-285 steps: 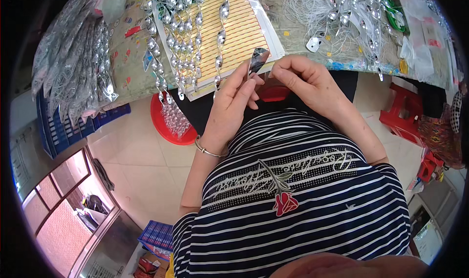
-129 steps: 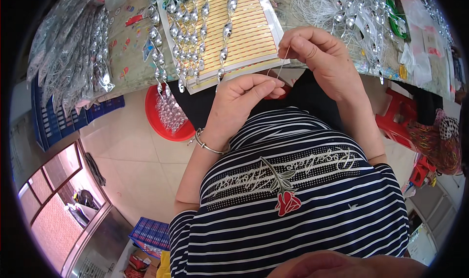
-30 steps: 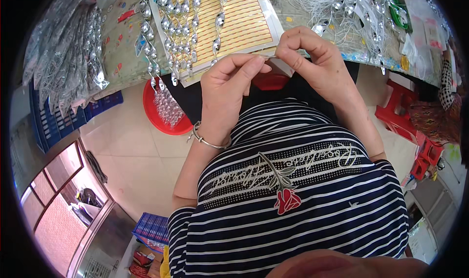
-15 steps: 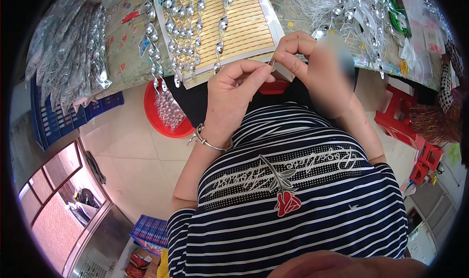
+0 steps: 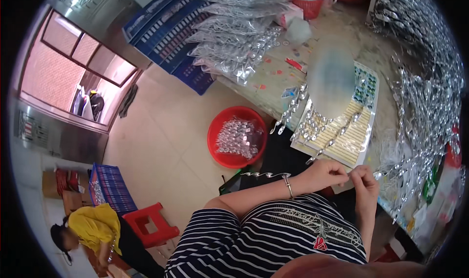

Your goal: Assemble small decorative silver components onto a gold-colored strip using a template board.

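Note:
My left hand (image 5: 326, 174) and my right hand (image 5: 365, 184) face each other close to the table's edge. Thumb and fingertips are pressed together on both; what lies between them is too small to make out. A silver twisted strand (image 5: 266, 174) shows beside my left wrist. Beyond my hands lies a sheet with yellow stripes (image 5: 348, 148), edged in white. Silver bead-like strands (image 5: 337, 137) rest across it, and others dangle over the edge to its left. A blurred patch covers part of the sheet.
Clear bags of silver strands (image 5: 234, 48) lie piled on the table's far left. Loose silver strands (image 5: 420, 112) heap at the right. On the floor are a red basin (image 5: 212, 140) holding strands and a red stool (image 5: 154, 225). A person in yellow (image 5: 95, 224) is at lower left.
The view has swung toward the left, bringing the person in yellow and the stool into sight. Both hands stay pinched close together, appearing lower and farther right.

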Demonstrator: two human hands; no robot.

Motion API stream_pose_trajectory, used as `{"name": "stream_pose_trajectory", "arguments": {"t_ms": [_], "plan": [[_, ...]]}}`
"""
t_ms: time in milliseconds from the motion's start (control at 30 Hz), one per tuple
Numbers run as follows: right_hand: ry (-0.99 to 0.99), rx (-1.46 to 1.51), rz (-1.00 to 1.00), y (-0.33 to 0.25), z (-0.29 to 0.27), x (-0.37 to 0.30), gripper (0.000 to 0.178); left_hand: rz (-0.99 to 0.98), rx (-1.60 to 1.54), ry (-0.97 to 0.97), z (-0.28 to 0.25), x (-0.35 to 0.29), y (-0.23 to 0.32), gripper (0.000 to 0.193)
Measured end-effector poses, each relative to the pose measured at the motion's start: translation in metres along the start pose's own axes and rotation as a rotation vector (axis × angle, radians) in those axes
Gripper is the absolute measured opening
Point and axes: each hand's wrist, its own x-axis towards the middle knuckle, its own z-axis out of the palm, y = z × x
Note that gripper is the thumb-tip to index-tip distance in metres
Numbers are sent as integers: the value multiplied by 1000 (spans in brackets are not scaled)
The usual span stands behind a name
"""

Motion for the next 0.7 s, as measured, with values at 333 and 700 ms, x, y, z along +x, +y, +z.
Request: {"name": "stream_pose_trajectory", "arguments": {"t_ms": [333,700], "plan": [[-21,13,-28,-2,-2,3,6,-113,-10,-25,-1,-2,3,17],[71,-190,-106,5,-7,-6,6,-90,-37,-4,8,2,-1,17]]}}
